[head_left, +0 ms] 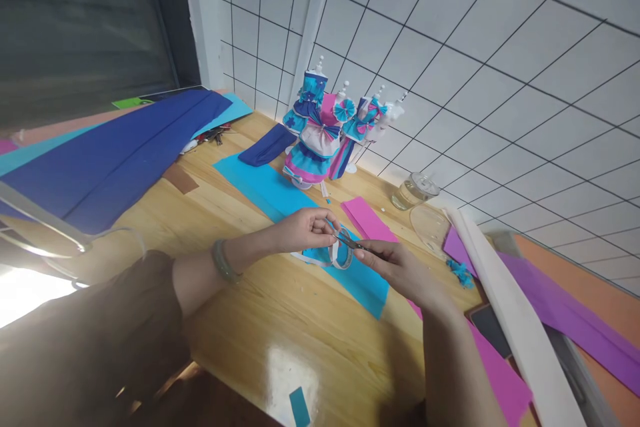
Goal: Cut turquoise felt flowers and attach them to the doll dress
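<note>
Above a blue paper strip [367,287], my two hands meet near the middle of the head view. My left hand [310,228] is closed in a pinch, thumb and finger together by the blades of small dark scissors [346,239]. What it pinches looks like the end of a narrow white tape [315,261]. My right hand [395,263] grips the scissors, blades pointing at the left fingertips. Just under the blades is a ring-shaped tape roll [346,257], partly hidden; whether it hangs or lies on the paper I cannot tell.
Small dress forms in paper dresses [315,140] stand behind my hands by the tiled wall. A glass cup [415,191] is at the back right. Pink paper [370,213], purple paper [565,313] and a white roll [515,307] lie right; dark blue paper [115,153] lies left.
</note>
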The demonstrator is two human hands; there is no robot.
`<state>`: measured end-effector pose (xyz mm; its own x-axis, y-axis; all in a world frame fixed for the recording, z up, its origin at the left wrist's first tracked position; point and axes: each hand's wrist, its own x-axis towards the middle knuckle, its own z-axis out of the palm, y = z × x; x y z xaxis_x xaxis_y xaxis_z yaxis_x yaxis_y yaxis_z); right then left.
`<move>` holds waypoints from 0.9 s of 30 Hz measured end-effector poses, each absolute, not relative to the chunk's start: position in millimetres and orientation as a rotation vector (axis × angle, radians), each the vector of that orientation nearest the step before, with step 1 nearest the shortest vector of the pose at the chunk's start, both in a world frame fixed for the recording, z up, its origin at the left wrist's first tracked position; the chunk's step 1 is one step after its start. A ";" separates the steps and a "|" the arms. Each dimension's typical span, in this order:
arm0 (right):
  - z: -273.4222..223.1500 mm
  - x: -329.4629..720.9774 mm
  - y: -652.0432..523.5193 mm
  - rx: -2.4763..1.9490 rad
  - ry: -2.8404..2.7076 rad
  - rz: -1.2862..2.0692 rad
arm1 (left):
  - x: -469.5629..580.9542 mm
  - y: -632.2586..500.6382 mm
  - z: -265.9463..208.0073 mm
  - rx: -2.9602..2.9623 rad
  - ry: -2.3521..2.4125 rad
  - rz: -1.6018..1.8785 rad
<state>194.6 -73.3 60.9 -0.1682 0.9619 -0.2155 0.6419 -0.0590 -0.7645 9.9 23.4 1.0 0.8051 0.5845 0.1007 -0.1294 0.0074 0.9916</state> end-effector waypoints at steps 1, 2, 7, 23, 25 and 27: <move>61.1 194.2 -73.4 -1.714 -1.833 1.098 | 10.1 23.2 0.8 1.461 0.385 0.571; 61.2 193.7 -73.5 -1.719 -1.837 1.099 | 10.3 23.0 0.4 1.459 0.379 0.563; 60.4 191.0 -72.8 -1.710 -1.846 1.110 | 10.3 21.7 0.0 1.464 0.347 0.512; 56.5 183.5 -71.3 -1.679 -1.809 1.096 | 10.7 20.0 3.6 1.452 0.343 0.473; 55.9 183.6 -71.1 -1.675 -1.813 1.092 | 10.6 20.0 4.2 1.450 0.354 0.466; 55.4 184.0 -71.0 -1.673 -1.819 1.098 | 10.3 20.1 4.2 1.443 0.359 0.460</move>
